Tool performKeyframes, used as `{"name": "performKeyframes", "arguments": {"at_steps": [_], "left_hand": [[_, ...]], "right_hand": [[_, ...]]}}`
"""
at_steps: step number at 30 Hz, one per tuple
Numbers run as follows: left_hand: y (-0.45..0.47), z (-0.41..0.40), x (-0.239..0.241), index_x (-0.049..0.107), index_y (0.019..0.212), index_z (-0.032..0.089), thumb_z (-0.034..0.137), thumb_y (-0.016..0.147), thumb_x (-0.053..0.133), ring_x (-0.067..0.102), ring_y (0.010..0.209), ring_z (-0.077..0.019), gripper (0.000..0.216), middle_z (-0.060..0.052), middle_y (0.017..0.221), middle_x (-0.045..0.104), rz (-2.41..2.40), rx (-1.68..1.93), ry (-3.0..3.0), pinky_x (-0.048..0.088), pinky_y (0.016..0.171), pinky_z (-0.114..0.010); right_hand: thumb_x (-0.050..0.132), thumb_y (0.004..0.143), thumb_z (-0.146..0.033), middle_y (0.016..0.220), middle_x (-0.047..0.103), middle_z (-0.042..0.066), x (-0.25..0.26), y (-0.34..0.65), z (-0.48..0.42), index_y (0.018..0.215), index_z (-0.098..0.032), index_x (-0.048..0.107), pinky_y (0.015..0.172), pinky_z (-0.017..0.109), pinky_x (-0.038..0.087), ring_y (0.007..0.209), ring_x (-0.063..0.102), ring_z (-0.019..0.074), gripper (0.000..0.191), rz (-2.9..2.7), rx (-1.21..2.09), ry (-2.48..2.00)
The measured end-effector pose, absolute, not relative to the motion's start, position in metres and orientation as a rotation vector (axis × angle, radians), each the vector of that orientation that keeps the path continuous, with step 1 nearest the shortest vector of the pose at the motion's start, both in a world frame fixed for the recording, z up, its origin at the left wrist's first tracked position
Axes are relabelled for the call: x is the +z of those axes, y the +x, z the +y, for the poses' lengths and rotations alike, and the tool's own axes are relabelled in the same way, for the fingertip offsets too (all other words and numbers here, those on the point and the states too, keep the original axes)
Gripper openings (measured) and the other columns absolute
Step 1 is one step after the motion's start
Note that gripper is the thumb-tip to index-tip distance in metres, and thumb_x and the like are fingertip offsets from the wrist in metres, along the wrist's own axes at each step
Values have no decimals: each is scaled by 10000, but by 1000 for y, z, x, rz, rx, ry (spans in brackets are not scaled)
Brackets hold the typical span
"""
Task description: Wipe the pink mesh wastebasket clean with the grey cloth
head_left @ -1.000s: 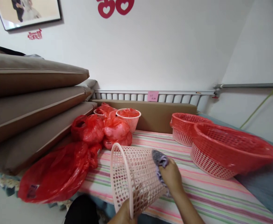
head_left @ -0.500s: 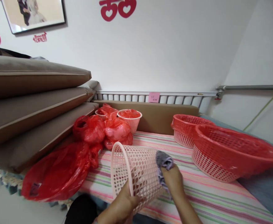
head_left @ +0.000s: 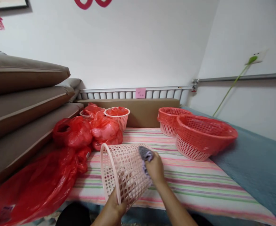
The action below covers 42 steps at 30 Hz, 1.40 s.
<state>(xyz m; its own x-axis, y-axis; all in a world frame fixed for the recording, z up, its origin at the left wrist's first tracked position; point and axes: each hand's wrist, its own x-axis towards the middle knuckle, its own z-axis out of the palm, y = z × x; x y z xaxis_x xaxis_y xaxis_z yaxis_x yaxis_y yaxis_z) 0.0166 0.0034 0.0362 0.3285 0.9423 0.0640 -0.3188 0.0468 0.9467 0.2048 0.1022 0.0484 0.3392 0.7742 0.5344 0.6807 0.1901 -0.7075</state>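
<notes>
The basket (head_left: 130, 171) was tipped sideways above the sheet (head_left: 194, 183), long axis running roughly left to right, mouth leftward. My left hand (head_left: 115, 205) clasped its rim; my right hand (head_left: 155, 168), nearer its base, pinched the cloth (head_left: 145, 154) against its side.

Matt plastic basket (head_left: 133, 161); soft cloth rag (head_left: 145, 156); glossy plastic bags (head_left: 106, 129).
</notes>
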Motion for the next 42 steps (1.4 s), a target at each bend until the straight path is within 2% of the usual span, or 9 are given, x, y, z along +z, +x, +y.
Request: {"name": "performKeyframes", "arguments": {"at_steps": [3,6,14,19,25,31,37,39,42], "left_hand": [[19,3,35,360,1436,269,395,780,704,371,1369,-297,751,-137,1521,351,692,1059,1159,272,1144,-435],[19,7,28,294,1461,291,394,798,685,369,1370,-300,776,-132,1541,309,654,1065,1177,263,1144,-479],[15,10,12,239,1474,315,413,819,655,345,1385,-283,782,-134,1519,358,678,1062,1275,186,1167,-494],[17,13,10,311,1450,294,409,834,634,428,1334,-285,705,-135,1474,433,649,1071,1262,247,1144,-483],[14,13,4,539,1298,216,501,758,681,506,1238,-345,627,-129,1307,602,713,1134,1343,353,1071,-493],[11,9,10,580,1232,179,308,806,643,535,1183,-330,450,-120,1260,625,809,1118,1480,378,1045,-460],[10,16,39,536,1261,157,55,666,664,537,1185,-318,617,-96,1226,648,811,1149,1331,410,1015,-416],[12,15,50,541,1264,161,47,675,656,537,1188,-307,611,-88,1237,646,797,1161,1270,395,1031,-415],[15,10,57,475,1342,191,149,724,697,521,1219,-308,658,-102,1319,593,691,1171,1223,363,1065,-433]], "right_hand": [[532,718,-174,803,642,82,38,250,125,851,-154,655,638,270,447,764,613,216,182,-1275,28,-1759],[532,728,-193,800,637,79,34,262,128,847,-168,651,613,260,424,767,608,213,170,-1276,-5,-1806],[533,723,-193,812,636,96,35,254,122,879,-149,658,634,281,432,773,597,225,205,-1275,-6,-1807],[535,680,-138,828,650,74,51,201,96,854,-163,649,705,287,474,802,608,214,209,-1357,173,-1536],[512,583,-7,1017,635,40,73,117,41,965,-233,662,868,315,472,974,595,205,469,-1539,398,-1070],[521,594,-1,1030,627,41,73,118,37,1015,-237,665,879,324,478,993,600,215,503,-1542,476,-1031],[535,588,-10,1051,631,49,72,118,32,1013,-245,670,886,330,483,999,603,223,504,-1574,384,-1015],[539,597,-22,1059,626,51,70,119,33,1012,-248,666,895,330,477,1005,597,221,490,-1591,336,-1014],[526,622,-54,1071,624,56,63,134,49,1025,-244,657,892,329,469,1006,592,217,465,-1612,271,-1069]]}}
